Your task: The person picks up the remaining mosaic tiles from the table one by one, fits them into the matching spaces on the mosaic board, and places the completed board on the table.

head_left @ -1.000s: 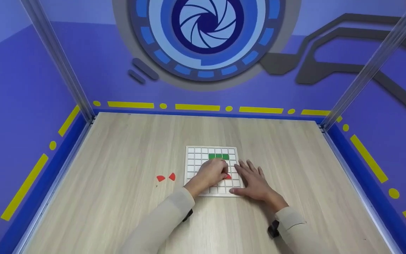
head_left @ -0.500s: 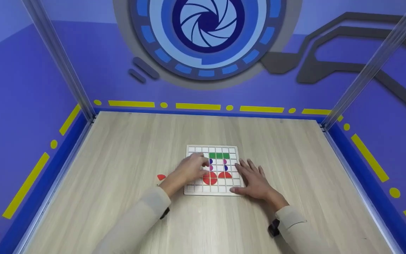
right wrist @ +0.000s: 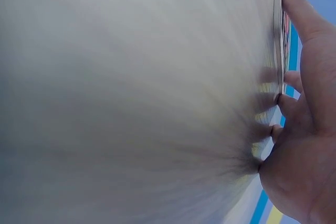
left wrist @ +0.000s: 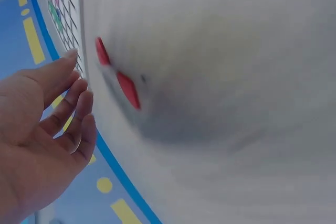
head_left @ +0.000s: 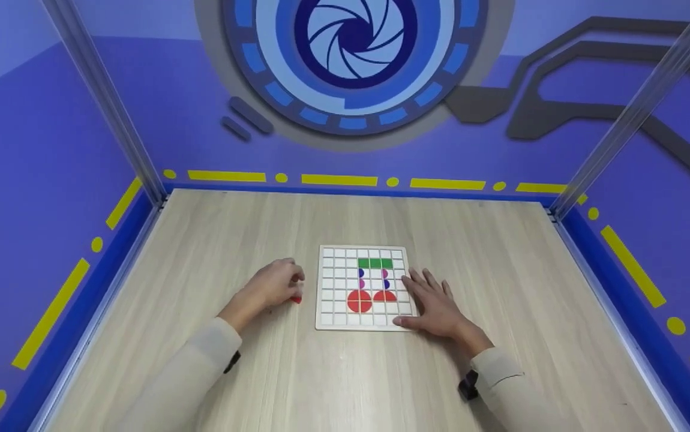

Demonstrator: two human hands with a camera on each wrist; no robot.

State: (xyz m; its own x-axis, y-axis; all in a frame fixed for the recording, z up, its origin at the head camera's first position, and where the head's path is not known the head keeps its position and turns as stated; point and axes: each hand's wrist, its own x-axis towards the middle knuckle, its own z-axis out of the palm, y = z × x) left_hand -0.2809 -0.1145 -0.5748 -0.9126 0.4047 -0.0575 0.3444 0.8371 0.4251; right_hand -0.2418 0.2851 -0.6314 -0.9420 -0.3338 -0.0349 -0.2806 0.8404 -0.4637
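A square white grid board (head_left: 333, 312) in a pale frame lies on the table. Set into it are green squares (head_left: 375, 263), purple and pink half-round pieces (head_left: 362, 284), a full red circle (head_left: 359, 301) and a red half circle (head_left: 384, 296). Left of the board, my left hand (head_left: 270, 283) hovers with loosely bent fingers and holds nothing. Two red quarter-round pieces (left wrist: 128, 89) lie beneath it on the table; the head view shows only part of one. My right hand (head_left: 438, 306) rests spread, its thumb and fingertips touching the board's right edge.
The pale wooden table (head_left: 249, 222) is bounded by blue-purple walls (head_left: 189, 108) with yellow markings. Metal posts (head_left: 105, 108) stand at its back corners. A dark wrist device (head_left: 468, 385) is on the right forearm.
My left hand has moved left off the board, to above the loose red pieces. It has uncovered the coloured pieces in the grid. The right hand has stayed at the board's edge.
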